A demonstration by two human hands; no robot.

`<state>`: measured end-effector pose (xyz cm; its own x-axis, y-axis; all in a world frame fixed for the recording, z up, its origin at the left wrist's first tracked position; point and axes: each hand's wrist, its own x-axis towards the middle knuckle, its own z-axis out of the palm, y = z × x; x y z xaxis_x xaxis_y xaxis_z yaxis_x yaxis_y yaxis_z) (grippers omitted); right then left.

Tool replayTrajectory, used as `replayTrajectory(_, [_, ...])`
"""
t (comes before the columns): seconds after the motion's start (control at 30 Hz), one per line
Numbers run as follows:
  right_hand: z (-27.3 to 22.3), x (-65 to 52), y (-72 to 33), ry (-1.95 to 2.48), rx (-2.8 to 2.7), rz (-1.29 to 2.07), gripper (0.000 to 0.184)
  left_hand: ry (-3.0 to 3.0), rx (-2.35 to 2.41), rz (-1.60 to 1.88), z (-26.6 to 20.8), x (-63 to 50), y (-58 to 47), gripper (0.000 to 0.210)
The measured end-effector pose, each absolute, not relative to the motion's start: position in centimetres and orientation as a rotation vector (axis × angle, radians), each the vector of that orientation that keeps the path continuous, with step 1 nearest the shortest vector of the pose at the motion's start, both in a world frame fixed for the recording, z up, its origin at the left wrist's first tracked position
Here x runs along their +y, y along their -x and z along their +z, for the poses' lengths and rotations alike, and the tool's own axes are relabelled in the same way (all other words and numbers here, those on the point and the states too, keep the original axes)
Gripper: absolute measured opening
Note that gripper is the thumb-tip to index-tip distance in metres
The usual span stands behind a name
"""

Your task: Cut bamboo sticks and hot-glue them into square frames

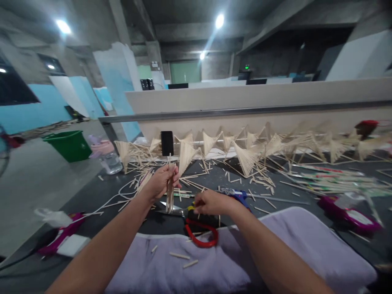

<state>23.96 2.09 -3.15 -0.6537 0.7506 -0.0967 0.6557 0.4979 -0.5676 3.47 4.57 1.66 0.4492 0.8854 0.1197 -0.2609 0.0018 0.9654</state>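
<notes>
My left hand [165, 179] is closed around a bundle of thin wooden sticks [170, 198], held upright above the table. One stick pokes up past the others, in line with a black phone-like slab [167, 143] behind. To the right, my right hand [206, 203] has its fingers curled in a pinch; what is in them is too small to make out. Just below it lie scissors with red handles [202, 243], their blades pointing left under the bundle. A yellow-and-black handle [190, 208] shows beside the right fingers. Behind that hand rests a blue glue gun [240, 196].
Twisted stick models [245, 157] line the back of the dark table, with loose sticks scattered before them. A purple cloth [290, 237] covers the front edge. A clear bottle [110, 159] stands left, near purple power strips [63, 234]. A green bin [70, 145] is on the floor.
</notes>
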Motion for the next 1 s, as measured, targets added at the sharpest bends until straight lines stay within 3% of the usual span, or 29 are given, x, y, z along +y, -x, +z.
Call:
replayTrajectory(0.2, [-2.7, -1.9, -22.2, 1.418, -2.866, 0.392, 0.058, -1.202, 0.742, 1.088, -1.2, 4.1, 0.0, 0.026])
replayTrajectory(0.4, [-3.2, -2.2, -22.2, 1.211, -2.909, 0.345, 0.04, -1.14, 0.689, 1.069, -2.1, 3.6, 1.0, 0.025])
replayTrajectory(0.53, [-3.7, -1.8, -22.7, 1.315, -2.847, 0.301, 0.052, -1.138, 0.66, 1.051, -1.9, 3.2, 1.1, 0.024])
replayTrajectory(0.73, [-3.9, -2.2, -21.7, 1.353, -2.896, 0.522, 0.045, -1.135, 0.639, 1.05, -1.8, 3.1, 1.2, 0.025])
replayTrajectory(0.87, [-4.0, -2.2, -21.7, 1.366, -2.79, 0.357, 0.052, -1.119, 0.629, 1.043, -1.7, 3.0, 1.3, 0.026])
replayTrajectory(1.0, [-4.4, -2.0, -22.6, 1.491, -2.754, 0.349, 0.079, -1.116, 0.557, 1.011, -1.6, 2.6, 1.1, 0.026])
